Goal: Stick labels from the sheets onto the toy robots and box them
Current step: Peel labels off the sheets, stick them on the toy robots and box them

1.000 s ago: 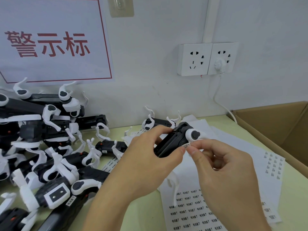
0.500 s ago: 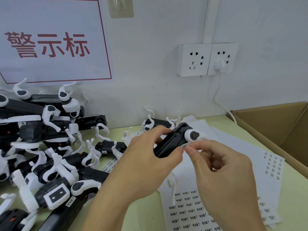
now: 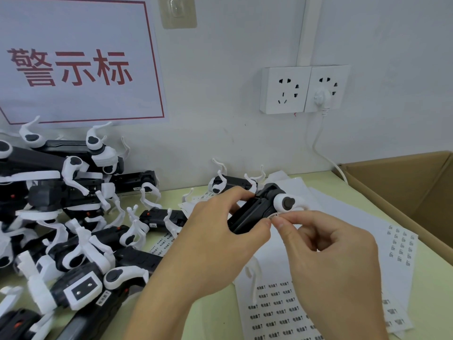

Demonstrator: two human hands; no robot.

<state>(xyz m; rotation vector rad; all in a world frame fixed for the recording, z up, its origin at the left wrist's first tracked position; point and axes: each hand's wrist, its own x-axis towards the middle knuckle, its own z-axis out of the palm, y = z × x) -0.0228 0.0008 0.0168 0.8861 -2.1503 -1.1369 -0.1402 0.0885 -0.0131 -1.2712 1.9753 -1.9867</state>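
Progress: early, by the look of it. A heap of toy robots (image 3: 73, 229) waits on the desk (image 3: 215, 312) at left; the cardboard box (image 3: 402, 190) at far right shows nothing inside from this angle.

Left hand (image 3: 220, 244): grip wrapped round one toy robot (image 3: 259, 209), held above the label sheets (image 3: 277, 312).

Right hand (image 3: 328, 261): thumb and forefinger pinch a small label (image 3: 273, 216) against the robot's black body, just below its white joint. Sticking seems under way; boxing remains.
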